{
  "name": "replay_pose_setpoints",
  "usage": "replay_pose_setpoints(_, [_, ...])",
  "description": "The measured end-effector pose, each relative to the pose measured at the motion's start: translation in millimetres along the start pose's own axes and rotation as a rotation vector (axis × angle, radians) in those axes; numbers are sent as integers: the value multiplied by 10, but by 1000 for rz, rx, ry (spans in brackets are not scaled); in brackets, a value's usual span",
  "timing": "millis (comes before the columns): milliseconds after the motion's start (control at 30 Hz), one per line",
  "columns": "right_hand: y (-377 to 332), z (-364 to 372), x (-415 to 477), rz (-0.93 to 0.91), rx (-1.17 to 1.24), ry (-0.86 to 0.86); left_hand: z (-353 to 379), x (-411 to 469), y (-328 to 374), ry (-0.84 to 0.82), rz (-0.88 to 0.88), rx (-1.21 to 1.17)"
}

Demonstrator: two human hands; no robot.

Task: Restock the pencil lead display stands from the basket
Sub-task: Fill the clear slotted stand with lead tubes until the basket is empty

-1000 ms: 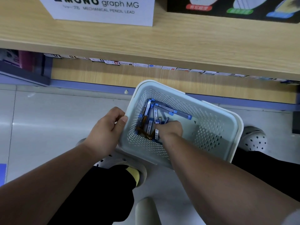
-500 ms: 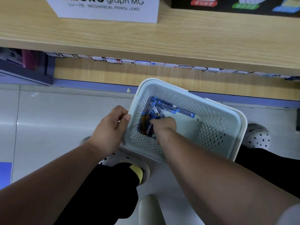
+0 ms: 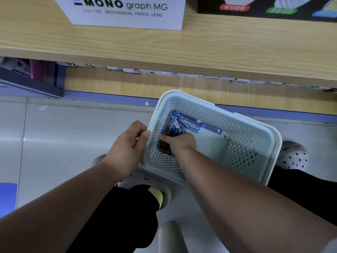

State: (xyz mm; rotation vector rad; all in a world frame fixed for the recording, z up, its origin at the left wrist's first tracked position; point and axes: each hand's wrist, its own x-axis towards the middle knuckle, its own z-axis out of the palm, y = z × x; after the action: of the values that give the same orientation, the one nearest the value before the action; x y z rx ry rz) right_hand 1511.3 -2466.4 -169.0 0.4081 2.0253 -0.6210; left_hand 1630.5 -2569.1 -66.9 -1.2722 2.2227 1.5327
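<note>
left hand point(image 3: 127, 150) grips basket point(image 3: 259, 136) rim — right hand point(image 3: 179, 143) grasps lead cases point(image 3: 184, 125)

Pale glossy floor tiles point(image 3: 73, 139) at nine o'clock; light wood shelf point(image 3: 200, 46) across twelve o'clock, blue plinth point(image 3: 109, 97) beneath.

Pale mesh basket point(image 3: 240, 154), tilted, w/ blue lead cases point(image 3: 189, 123) heaped inside

White display stand point(image 3: 127, 13) on shelf point(image 3: 164, 48): "MONO graph MG", "MECHANICAL PENCIL LEAD". Shelf-edge price tags point(image 3: 164, 73) too small to read.
</note>
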Motion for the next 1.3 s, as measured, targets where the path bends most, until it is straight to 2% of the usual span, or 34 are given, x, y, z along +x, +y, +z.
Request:
replay_pose_setpoints(567, [-93, 135, -46, 53, -18, -18, 7, 6, -15, -56, -31, -77])
replay_pose_setpoints(833, [-96, 143, -59, -55, -75, -14, 4, 3, -14, -70, -19, -92])
replay_pose_setpoints(1300, [-61, 152, -4, -22, 72, -43, 11, -7, 7, -56, -15, -68])
